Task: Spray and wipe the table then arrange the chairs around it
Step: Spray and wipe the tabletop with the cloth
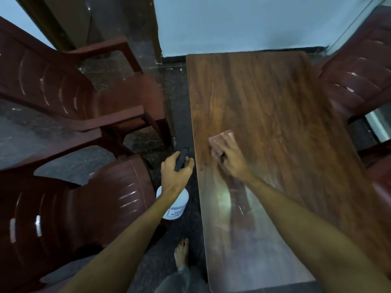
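Now, on the left stand two brown plastic chairs, the far chair (118,98) and the near chair (105,199), both set back from the table and turned at angles to it. Just right of the near chair, the left hand (175,172) is clenched round the black trigger head of the bottle (175,206), which hangs over the floor just beside the table's left edge. The table (264,92) runs from near to far. Its near part shines with a wet film, and its far part looks dark and dry. On its top, left of middle, the right hand (232,157) grasps the bunched cloth (220,142), fingers curled over it, and presses it to the wood. Hand and cloth are blurred. Against the table's far right edge stands the right chair (359,81).

The step in hand, I judge, is the wipe. To do it well, spread the cloth under a flat palm. Work in overlapping strokes from the wet near end toward the far end, then take in both long edges and the corners. Turn the cloth to a clean face once it is soaked. Hold the bottle off the top, out of the strokes.

Count: one table, one bottle, one cloth, three chairs plainly seen. A reddish shape at the near right may be a fourth; I cannot tell.
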The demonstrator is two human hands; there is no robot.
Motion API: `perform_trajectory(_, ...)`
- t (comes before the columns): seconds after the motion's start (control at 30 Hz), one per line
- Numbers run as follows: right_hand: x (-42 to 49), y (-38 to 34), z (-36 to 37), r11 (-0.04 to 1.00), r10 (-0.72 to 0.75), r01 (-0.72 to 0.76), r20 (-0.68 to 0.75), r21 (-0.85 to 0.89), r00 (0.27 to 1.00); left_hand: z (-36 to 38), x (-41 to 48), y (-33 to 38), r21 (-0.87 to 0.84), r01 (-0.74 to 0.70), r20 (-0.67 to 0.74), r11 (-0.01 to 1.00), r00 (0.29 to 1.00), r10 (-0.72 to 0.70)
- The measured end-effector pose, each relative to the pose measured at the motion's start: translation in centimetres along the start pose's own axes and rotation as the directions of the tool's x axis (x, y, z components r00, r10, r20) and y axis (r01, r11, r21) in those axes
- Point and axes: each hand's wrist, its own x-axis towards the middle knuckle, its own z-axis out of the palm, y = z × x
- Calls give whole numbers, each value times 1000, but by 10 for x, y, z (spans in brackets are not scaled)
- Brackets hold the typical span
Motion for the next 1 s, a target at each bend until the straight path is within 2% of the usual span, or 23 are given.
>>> perform_trajectory(0.03,-4,1,-6,986,158,-154,-66,59,985,2,-4,0,-12,1,9,1000,1000,-1)
perform_trajectory(0.07,-14,-1,-8,968,240,-229,-119,99,963,5,-10,3,-14,-3,11,1000,1000,3)
perform_trajectory(0.1,-29,-10,-6,973,214,-201,-129,112,968,7,-15,6,-12,-15,11,1000,1000,15)
perform_trajectory(0.17,-76,-25,1,994,-56,55,7,96,998,13,-28,11,0,-39,26,999,999,39)
perform_trajectory(0.2,-94,-21,3,984,-165,159,78,77,983,17,-33,13,2,-46,37,999,998,46)
perform_trajectory(0.23,-105,-8,-3,980,-190,185,88,69,978,22,-40,18,9,-54,49,998,997,54)
perform_trajectory(0.27,-110,11,-12,991,-124,123,20,55,992,27,-47,24,18,-61,58,998,997,60)
perform_trajectory(0.3,-113,34,-24,998,30,-26,-63,58,998,32,-54,30,29,-72,61,997,996,70)
perform_trajectory(0.37,-125,77,-54,931,362,-342,-192,127,912,45,-70,40,48,-99,56,994,994,96)
perform_trajectory(0.4,-137,91,-63,895,444,-417,-221,159,868,52,-79,45,59,-111,49,992,993,109)
perform_trajectory(0.43,-151,95,-68,896,442,-416,-226,155,868,60,-89,50,71,-121,48,990,992,118)
perform_trajectory(0.47,-168,94,-69,923,383,-361,-201,135,902,69,-99,56,84,-122,52,989,992,118)
perform_trajectory(0.53,-203,92,-66,984,168,-161,-90,78,982,89,-116,67,83,-120,49,989,992,116)
perform_trajectory(0.57,-216,97,-68,992,112,-108,-57,67,992,99,-122,72,85,-124,52,989,991,120)
perform_trajectory(0.6,-224,107,-74,991,115,-111,-68,69,991,109,-131,78,89,-129,56,988,991,124)
perform_trajectory(0.63,-228,119,-82,975,202,-190,-107,111,973,118,-137,82,88,-132,61,987,990,127)
perform_trajectory(0.7,-232,139,-97,890,446,-412,-188,195,875,132,-150,86,80,-118,79,990,991,112)
perform_trajectory(0.73,-235,143,-100,872,485,-454,-185,183,855,136,-158,86,77,-104,84,992,992,98)
perform_trajectory(0.77,-237,143,-100,889,455,-437,-154,139,877,141,-165,85,72,-91,85,993,993,85)
perform_trajectory(0.83,-241,142,-92,962,274,-271,-84,38,958,144,-178,80,72,-52,80,996,996,46)
perform_trajectory(0.87,-242,142,-90,973,230,-229,-58,32,971,144,-183,76,80,-26,72,996,997,21)
perform_trajectory(1.0,-228,119,-81,896,435,-412,-139,164,890,131,-200,56,100,41,4,994,999,-42)
